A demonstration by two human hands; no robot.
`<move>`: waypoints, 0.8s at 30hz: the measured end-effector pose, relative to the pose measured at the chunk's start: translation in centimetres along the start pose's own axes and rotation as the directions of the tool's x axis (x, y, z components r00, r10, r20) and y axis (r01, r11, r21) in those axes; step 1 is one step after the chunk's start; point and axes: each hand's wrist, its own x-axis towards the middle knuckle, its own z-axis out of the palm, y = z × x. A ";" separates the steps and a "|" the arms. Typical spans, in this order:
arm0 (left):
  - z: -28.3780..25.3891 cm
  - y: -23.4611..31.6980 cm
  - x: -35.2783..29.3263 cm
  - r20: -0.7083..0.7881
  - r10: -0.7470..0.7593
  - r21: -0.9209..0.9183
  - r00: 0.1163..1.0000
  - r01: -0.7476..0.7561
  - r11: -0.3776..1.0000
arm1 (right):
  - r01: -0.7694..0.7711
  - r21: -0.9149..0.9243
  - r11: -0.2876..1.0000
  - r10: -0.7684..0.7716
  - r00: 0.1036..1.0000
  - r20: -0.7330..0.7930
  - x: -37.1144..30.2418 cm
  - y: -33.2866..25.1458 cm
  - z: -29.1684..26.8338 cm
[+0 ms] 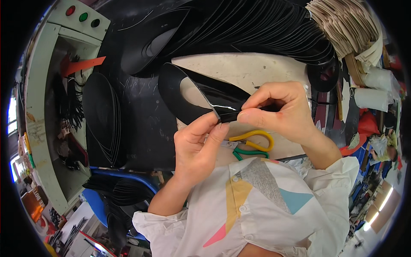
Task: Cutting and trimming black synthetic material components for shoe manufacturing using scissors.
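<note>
A black curved piece, like a shoe upper (175,92), is held over the pale work board, its glossy face folded over towards the right. At its near edge my left hand (197,145) is closed, pinching the rim between thumb and forefinger. My right hand (280,109) is closed too, gripping the right end of the same piece with thumb and fingertips. A fine thread-like line runs between the two pinches; its ends are hidden by my fingers. Just below lie scissors (252,141) with one yellow and one green handle.
Behind the pale board (274,70) a long row of overlapping black pieces (257,30) fans out. More stacked black pieces (100,115) lie left. A control box (38,107) with buttons borders the left side; beige layered pieces (342,25) sit far right, near white rolls (370,98).
</note>
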 end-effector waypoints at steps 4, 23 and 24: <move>-0.5 -0.4 -0.1 0.029 -0.003 -0.005 1.000 0.004 1.000 | -0.006 -0.021 1.000 0.006 1.000 -0.018 -0.2 0.1 0.2; -0.3 -3.2 -0.1 -0.358 0.354 0.313 0.864 -0.246 0.917 | 0.533 -0.817 0.220 -0.712 0.660 0.239 -2.9 -0.4 1.1; -0.3 -3.2 -0.3 -0.370 0.339 0.302 0.865 -0.233 0.924 | 0.531 -0.808 0.257 -0.708 0.672 0.217 -3.0 -0.3 1.2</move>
